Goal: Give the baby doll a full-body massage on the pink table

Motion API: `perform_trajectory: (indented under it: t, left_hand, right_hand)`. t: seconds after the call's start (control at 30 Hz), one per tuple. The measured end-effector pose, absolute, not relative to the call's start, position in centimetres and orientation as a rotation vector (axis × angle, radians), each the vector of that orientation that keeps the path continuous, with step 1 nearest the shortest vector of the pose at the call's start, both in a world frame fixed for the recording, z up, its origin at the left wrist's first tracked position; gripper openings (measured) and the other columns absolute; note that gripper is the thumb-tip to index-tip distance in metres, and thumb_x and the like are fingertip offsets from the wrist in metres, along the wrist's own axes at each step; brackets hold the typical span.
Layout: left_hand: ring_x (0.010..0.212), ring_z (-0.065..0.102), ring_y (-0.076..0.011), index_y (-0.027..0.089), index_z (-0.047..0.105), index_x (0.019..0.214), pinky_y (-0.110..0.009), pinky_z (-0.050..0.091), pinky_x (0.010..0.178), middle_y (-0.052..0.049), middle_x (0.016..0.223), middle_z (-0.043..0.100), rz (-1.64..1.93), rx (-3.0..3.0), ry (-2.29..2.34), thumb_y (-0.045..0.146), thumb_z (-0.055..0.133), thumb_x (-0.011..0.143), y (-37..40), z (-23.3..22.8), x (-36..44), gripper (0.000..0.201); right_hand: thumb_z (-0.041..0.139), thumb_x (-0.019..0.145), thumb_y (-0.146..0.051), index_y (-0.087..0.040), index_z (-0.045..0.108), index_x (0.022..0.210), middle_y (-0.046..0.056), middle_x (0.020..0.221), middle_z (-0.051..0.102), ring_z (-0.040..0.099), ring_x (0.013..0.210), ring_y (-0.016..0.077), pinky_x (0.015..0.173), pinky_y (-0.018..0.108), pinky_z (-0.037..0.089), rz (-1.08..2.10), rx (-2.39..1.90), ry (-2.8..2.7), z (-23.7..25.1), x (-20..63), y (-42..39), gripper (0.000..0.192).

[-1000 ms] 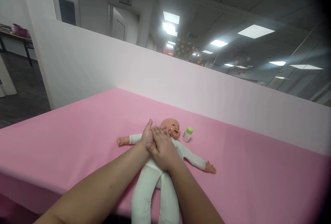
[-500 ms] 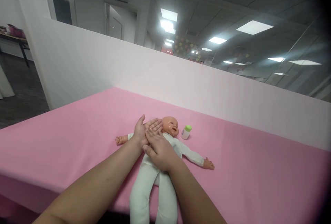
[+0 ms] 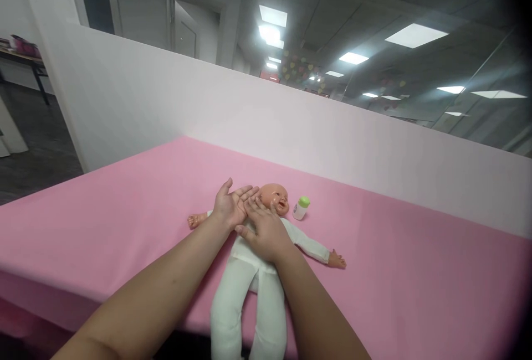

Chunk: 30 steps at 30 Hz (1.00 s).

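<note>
doll (image 3: 245, 252) already laid out clothed on tabletop (image 3: 394, 282), bottle (image 3: 301, 209) still capped; left hand (image 3: 233, 205) palm up, right hand (image 3: 268, 232) palm down overlapping it, fingers extended, pinching nothing.

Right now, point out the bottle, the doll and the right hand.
Bottle (image 3: 299, 211): head view, on its white body.
Doll (image 3: 247, 252): head view, on its clothed torso.
Right hand (image 3: 266, 231): head view, on its back.
</note>
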<state>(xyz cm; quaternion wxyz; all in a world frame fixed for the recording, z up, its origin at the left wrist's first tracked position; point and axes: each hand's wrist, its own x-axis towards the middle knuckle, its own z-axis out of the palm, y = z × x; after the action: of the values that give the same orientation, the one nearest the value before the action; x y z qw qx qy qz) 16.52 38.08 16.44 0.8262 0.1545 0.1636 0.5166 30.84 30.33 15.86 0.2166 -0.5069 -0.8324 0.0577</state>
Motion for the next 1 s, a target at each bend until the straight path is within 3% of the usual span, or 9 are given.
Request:
perform_trajectory:
  t: [0.17,0.5,0.67,0.83,1.0]
  left_hand:
    - [0.128,0.062,-0.0356,0.007,0.045,0.149,-0.047,0.055,0.101,-0.029,0.141,0.058,1.145,0.318,0.386,0.057,0.048,0.095,38.1,15.9,16.9,0.073]
    - [0.124,0.064,-0.0386,0.01,0.045,0.147,-0.056,0.052,0.103,-0.027,0.141,0.058,0.965,0.268,0.334,0.061,0.046,0.095,35.9,16.8,19.0,0.073]
    - [0.124,0.064,-0.0383,0.009,0.045,0.147,-0.054,0.055,0.1,-0.029,0.139,0.059,1.118,0.281,0.349,0.059,0.049,0.095,37.3,16.7,17.0,0.072]
    - [0.128,0.062,-0.036,0.01,0.044,0.15,-0.049,0.055,0.1,-0.028,0.141,0.058,1.201,0.293,0.4,0.059,0.05,0.093,38.3,15.7,16.7,0.075]
    - [0.128,0.061,-0.0376,0.013,0.042,0.152,-0.052,0.053,0.102,-0.027,0.144,0.056,1.099,0.315,0.388,0.059,0.054,0.091,37.1,15.7,18.1,0.077]
  right_hand:
    - [0.048,0.103,-0.053,-0.019,0.034,0.159,0.01,0.164,0.033,0.028,0.154,0.0261,0.128,0.05,0.009,0.266,-1.204,-2.36,16.1,29.9,29.4,0.068]
    - [0.048,0.099,-0.064,-0.02,0.028,0.162,0.009,0.168,0.021,0.012,0.157,0.0309,0.127,0.054,0.005,0.231,-1.373,-2.233,15.6,29.9,30.0,0.08]
    - [0.05,0.099,-0.059,-0.019,0.034,0.16,0.01,0.166,0.029,0.021,0.156,0.029,0.127,0.053,0.01,0.252,-1.314,-2.265,15.6,29.8,30.0,0.074]
    - [0.058,0.094,-0.061,-0.014,0.034,0.159,0.014,0.162,0.036,0.031,0.152,0.0297,0.126,0.049,0.02,0.263,-1.206,-2.334,15.7,29.3,29.2,0.084]
    - [0.056,0.095,-0.063,-0.013,0.027,0.162,0.014,0.166,0.027,0.023,0.155,0.0316,0.127,0.05,0.017,0.251,-1.168,-2.346,15.8,29.2,28.9,0.088]
